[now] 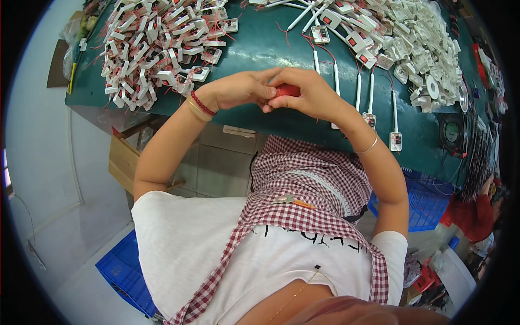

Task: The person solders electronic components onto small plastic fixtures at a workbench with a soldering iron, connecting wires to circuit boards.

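Observation:
My two hands meet over the front edge of the green table (246,116). Closed around a short, rounded red object (287,91) is my right hand (313,96); the object's kind does not show. My left hand (241,91) presses against its left end with thumb and fingers pinched together, and whatever sits between those fingertips is hidden. Just right of the hands lie several white sticks (358,92) with red wires, some joined to small clear-and-white cases such as this one (395,142).
A big heap of white cases with red wires (157,51) covers the table's left. At the far right is a pile of clear cases (425,59), with a white ring (432,86) on it. Blue crates (420,200) stand below the table, and a wooden drawer (123,162) juts out left.

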{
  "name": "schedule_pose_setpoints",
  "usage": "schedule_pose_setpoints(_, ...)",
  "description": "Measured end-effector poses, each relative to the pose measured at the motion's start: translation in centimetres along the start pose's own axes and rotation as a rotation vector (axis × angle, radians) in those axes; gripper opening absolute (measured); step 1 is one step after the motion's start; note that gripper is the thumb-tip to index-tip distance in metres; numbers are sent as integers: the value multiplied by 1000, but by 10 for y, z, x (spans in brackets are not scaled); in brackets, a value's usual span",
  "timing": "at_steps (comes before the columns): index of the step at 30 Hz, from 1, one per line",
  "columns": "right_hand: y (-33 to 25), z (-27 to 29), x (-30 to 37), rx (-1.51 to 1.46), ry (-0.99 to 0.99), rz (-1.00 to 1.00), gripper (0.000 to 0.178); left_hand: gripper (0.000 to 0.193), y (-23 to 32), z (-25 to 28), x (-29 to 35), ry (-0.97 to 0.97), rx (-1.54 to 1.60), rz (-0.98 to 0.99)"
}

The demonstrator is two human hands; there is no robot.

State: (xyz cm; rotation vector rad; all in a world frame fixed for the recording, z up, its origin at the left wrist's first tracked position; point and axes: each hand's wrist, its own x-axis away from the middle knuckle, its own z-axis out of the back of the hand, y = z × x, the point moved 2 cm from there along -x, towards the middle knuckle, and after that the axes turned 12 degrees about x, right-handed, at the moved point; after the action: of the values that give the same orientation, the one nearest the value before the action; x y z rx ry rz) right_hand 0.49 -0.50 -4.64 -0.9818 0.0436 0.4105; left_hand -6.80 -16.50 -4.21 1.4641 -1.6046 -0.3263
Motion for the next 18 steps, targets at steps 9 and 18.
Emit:
schedule_pose_setpoints(9, 10, 6, 8, 28, -81, -149, 29, 43, -6, 3, 10, -28, 28, 73)
schedule_pose_setpoints(18, 4, 14, 5, -82, -214, -281, 24, 44, -15, -3, -2, -128, 142, 7)
